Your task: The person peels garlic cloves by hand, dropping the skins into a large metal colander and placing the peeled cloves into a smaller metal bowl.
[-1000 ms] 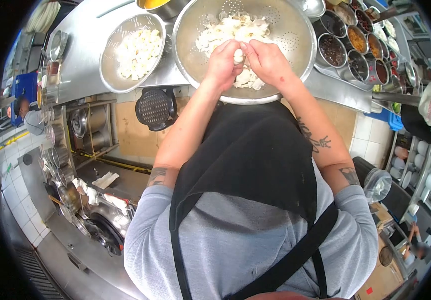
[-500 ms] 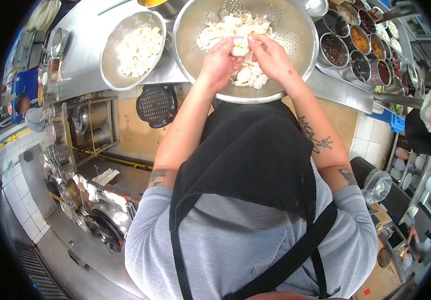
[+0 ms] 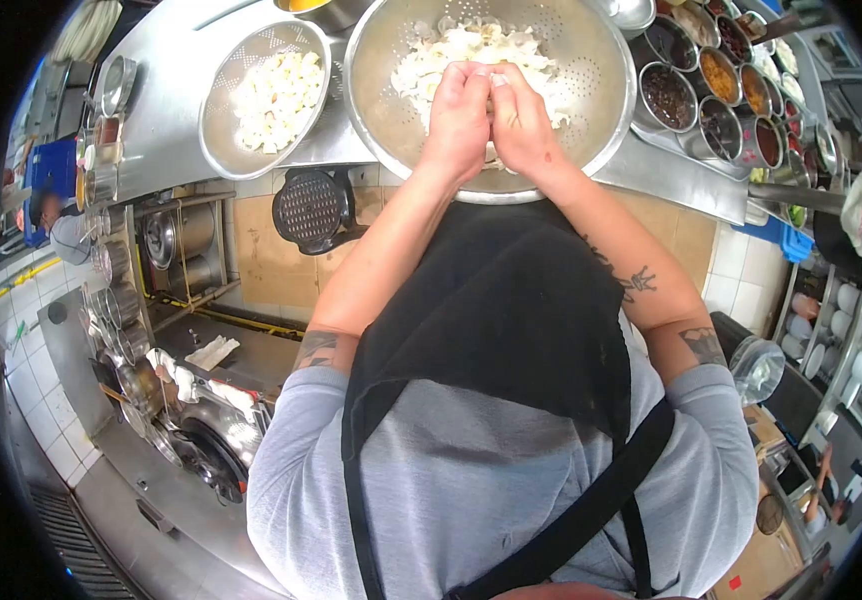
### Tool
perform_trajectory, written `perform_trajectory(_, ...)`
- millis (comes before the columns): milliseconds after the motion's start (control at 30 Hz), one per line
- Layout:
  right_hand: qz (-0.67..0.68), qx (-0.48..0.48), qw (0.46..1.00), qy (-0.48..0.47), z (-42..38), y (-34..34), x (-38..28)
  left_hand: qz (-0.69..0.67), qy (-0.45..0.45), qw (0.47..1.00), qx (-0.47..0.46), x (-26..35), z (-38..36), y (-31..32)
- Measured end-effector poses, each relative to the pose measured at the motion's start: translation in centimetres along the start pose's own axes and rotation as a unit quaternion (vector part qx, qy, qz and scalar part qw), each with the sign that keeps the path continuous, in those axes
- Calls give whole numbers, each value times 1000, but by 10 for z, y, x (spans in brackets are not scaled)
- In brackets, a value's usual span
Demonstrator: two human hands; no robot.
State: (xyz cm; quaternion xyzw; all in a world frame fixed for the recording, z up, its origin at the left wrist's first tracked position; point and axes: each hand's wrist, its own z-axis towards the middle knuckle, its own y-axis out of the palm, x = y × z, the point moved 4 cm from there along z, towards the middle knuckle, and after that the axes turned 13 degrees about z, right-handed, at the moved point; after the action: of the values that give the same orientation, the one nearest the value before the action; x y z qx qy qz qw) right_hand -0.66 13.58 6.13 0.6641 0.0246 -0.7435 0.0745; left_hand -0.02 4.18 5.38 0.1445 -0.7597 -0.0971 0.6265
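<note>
My left hand point(image 3: 459, 120) and my right hand point(image 3: 523, 122) are pressed together over a large metal colander point(image 3: 376, 90), fingers curled inward and thumbs side by side. The garlic bulb they were gripping is hidden behind the fingers. Below them, garlic and loose papery skins point(image 3: 486, 45) lie heaped in the colander. To the left stands a smaller colander point(image 3: 213, 125) with pale peeled garlic cloves point(image 3: 276, 100) in it.
Metal pots of spices and sauces point(image 3: 668, 97) crowd the right side of the steel counter point(image 3: 166, 90). A black ridged stool point(image 3: 313, 210) is below the counter. Another person point(image 3: 66, 228) is at the far left.
My hands have drawn together and turned, so their backs now cover the garlic bulb that showed between the fingertips. Both colanders stay in place.
</note>
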Motion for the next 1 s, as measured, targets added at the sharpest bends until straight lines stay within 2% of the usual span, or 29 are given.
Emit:
perform_trajectory(67,-36,9,999,-10,-1,0,-7,38,23,999,-6,-7,5,-5)
perform_trajectory(267,-73,52,996,-28,0,-8,1,51,-49,997,-44,-1,7,-8)
perform_trajectory(367,-95,52,994,-32,7,-18,4,122,-79,988,-46,9,4,1)
perform_trajectory(467,-87,50,995,4,14,-28,9,31,-107,986,-126,7,6,-8)
perform_trajectory(500,-81,55,995,21,15,-31,11,11,-119,986,-120,4,7,-11)
perform_trajectory(600,-166,134,973,-84,16,-41,4,-22,-133,982,-129,-2,6,-16)
perform_trajectory(700,-105,100,989,-2,18,-45,5,-10,-107,978,-178,0,3,-20)
perform_trajectory(800,2,17,991,132,15,-40,10,6,-97,977,-189,1,2,-24)
perform_trajectory(900,10,-12,996,87,12,-33,1,37,-110,981,-154,3,-2,-27)
perform_trajectory(1000,-23,-51,995,81,12,-30,-3,76,-110,985,-107,4,-5,-25)
